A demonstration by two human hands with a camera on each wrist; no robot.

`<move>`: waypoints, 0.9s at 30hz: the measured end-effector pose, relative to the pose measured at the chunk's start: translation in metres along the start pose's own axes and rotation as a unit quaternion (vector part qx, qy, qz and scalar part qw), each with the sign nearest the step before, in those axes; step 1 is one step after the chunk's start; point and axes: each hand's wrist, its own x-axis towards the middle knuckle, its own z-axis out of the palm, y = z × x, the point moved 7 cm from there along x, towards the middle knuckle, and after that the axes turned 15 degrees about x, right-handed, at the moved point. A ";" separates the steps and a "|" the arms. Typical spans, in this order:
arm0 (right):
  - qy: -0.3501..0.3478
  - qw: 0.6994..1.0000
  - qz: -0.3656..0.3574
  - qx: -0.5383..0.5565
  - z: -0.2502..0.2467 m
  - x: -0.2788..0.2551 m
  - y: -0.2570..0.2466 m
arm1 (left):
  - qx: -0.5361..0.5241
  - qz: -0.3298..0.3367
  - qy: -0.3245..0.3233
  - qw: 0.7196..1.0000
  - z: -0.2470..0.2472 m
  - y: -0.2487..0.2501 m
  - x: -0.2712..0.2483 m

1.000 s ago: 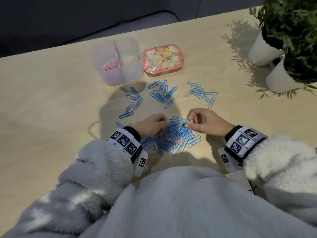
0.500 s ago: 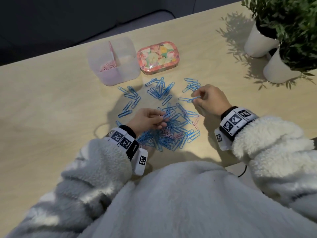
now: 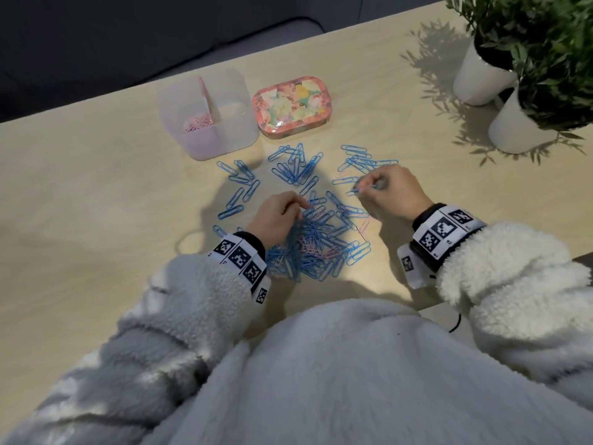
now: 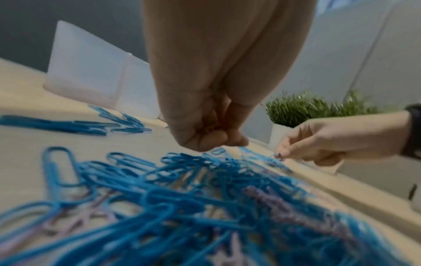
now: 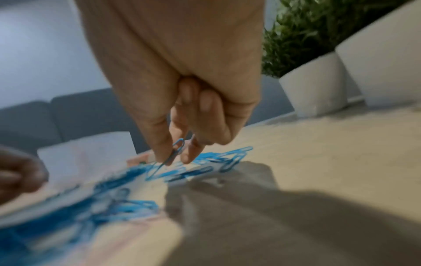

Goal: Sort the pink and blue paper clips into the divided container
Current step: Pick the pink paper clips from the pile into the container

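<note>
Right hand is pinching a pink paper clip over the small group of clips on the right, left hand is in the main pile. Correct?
Not quite: the clip in the right hand's grip is a blue paper clip, not pink, as the right wrist view shows. The rest holds: the left hand is in the main mixed pile of blue and pink clips.

A heap of clips (image 3: 316,242) fills the near centre of the tabletop (image 3: 80,203), with looser blue clusters (image 3: 296,165) fanned between it and the far container (image 3: 205,114) and tin (image 3: 290,106), which stand just beside each other. The left hand (image 3: 277,216) and right hand (image 3: 390,192) sit over the heap's far edge. Two pots (image 3: 500,101) block the far right corner. Bare wood lies open at left and between the right hand and the pots.
</note>
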 end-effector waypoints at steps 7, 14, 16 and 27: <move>0.037 0.991 -0.073 -0.106 0.014 -0.010 -0.019 | 0.181 -0.012 0.060 0.981 -0.004 0.005 0.010; 0.065 0.983 -0.077 -0.152 0.019 0.023 -0.028 | 0.240 -0.015 0.051 0.969 -0.005 0.010 0.025; 0.056 0.986 -0.060 -0.144 0.018 0.034 -0.024 | 0.231 -0.017 0.073 0.970 -0.013 0.007 0.025; 0.005 0.988 -0.125 -0.085 0.023 0.027 -0.025 | 0.300 0.056 -0.012 0.952 0.024 0.026 0.017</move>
